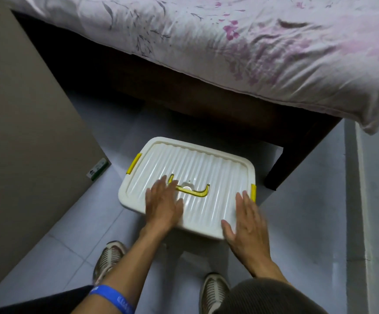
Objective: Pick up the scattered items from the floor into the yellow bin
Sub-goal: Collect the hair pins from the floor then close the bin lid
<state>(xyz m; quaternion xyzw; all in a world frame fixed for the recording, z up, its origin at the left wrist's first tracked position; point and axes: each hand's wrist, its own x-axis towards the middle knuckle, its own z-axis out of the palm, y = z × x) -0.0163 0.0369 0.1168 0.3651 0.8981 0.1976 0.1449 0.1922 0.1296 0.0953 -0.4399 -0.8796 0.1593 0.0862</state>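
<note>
The bin (190, 173) sits lidded by the bed (229, 53), both hands, left (161, 202) and right (247, 223), flat on its lid (211, 168), fingers straight, likely to press it closed.

The floor (297, 223) is laid with pale grey tiles, glossy enough to catch a dull sheen. A bed with a dark wooden frame (206, 105) fills the upper part of the view, one leg (281, 168) standing on the tiles. A rumpled white bedspread (229, 41) printed with pink and grey blossoms hangs over its edge. At left rises a flat beige panel (21, 132), perhaps a cabinet side. The light is dim and even.
</note>
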